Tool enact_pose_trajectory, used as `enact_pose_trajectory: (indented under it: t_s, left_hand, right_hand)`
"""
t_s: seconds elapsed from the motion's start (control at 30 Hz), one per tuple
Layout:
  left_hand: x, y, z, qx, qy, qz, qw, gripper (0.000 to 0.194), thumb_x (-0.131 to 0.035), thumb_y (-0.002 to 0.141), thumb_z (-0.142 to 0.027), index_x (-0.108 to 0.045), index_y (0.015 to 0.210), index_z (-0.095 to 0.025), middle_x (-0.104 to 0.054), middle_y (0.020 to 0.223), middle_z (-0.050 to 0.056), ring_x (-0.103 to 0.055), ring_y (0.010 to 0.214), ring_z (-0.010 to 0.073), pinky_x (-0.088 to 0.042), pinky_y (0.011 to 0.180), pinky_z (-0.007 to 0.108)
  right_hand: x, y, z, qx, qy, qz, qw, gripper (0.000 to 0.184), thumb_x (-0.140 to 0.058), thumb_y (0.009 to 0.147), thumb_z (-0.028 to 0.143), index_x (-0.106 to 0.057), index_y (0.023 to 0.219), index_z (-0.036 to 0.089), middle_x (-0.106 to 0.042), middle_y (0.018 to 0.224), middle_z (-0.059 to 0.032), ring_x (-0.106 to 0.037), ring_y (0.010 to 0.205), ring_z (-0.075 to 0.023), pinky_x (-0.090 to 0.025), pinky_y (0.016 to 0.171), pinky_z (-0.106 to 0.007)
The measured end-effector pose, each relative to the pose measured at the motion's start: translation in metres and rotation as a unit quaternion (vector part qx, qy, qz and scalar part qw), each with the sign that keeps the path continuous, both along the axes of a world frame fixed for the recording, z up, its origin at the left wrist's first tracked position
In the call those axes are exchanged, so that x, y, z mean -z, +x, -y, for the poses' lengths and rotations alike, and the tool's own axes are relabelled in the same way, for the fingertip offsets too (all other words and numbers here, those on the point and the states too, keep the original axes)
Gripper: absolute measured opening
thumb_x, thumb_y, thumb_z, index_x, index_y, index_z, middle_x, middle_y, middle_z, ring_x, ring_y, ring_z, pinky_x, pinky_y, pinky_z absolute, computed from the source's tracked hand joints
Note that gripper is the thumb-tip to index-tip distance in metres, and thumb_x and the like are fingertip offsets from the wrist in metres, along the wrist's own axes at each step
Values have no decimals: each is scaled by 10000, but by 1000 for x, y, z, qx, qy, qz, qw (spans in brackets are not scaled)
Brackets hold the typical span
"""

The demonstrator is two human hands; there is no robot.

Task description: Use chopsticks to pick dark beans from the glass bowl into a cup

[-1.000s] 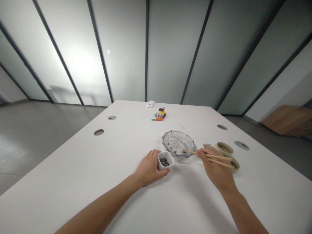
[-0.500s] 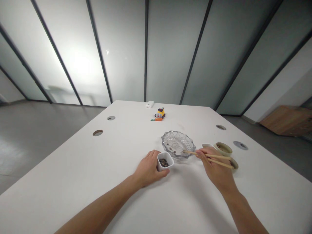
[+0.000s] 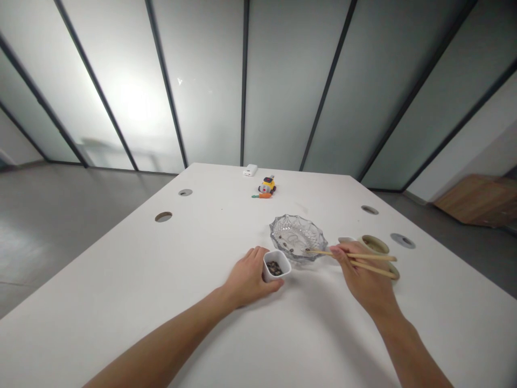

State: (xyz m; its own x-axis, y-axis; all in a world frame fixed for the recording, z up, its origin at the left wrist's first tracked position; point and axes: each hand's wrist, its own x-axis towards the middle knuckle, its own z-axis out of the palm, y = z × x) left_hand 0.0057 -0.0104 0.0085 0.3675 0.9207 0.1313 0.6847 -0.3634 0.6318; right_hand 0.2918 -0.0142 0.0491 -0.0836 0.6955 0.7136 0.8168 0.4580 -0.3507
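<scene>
My left hand (image 3: 249, 279) is wrapped round a small white square cup (image 3: 278, 273) standing on the table. Dark seeds (image 3: 274, 268) lie in the bottom of the cup, too small to name surely. Just beyond it is a clear cut-glass bowl (image 3: 299, 230) with several similar seeds in it. My right hand (image 3: 363, 275) grips a pair of wooden chopsticks (image 3: 374, 257). Their tips reach into the near right side of the bowl, close to one seed (image 3: 308, 250); whether they pinch it I cannot tell.
Behind my right hand stand a greenish cup (image 3: 375, 244) and other small cups, partly hidden. Farther back on the white table (image 3: 210, 242) are a yellow toy car (image 3: 267, 185), an orange-and-green toy carrot (image 3: 262, 196) and a white box-shaped device (image 3: 250, 170). Round holes sit near both table edges.
The whole view has shifted slightly. My left hand keeps its hold on the cup. The chopstick tips stay at the same part of the bowl, with my right hand barely changed.
</scene>
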Motion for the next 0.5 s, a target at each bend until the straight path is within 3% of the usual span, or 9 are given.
enact_pose_trajectory:
  t_s: [0.33, 0.5]
  left_hand:
    - [-1, 0, -3, 5, -10, -16, 1000, 451, -807, 866, -488, -605, 1198, -259, -696, 1210, 87, -681, 1142, 320, -548, 980, 433]
    - [-6, -1, -3, 11, -17, -26, 999, 452, -816, 863, -485, -604, 1186, -249, -698, 1233, 88, -689, 1130, 315, -542, 998, 431]
  right_hand:
    - [-8, 0, -10, 4, 8, 31, 999, 567, -469, 1096, 676, -710, 811, 250, -744, 734, -47, -683, 647, -218, -491, 621, -364]
    - [-17, -2, -19, -22, -32, 53, 998, 568, -474, 1088, 669, -732, 777, 269, -774, 765, -47, -724, 680, -230, -533, 632, -368]
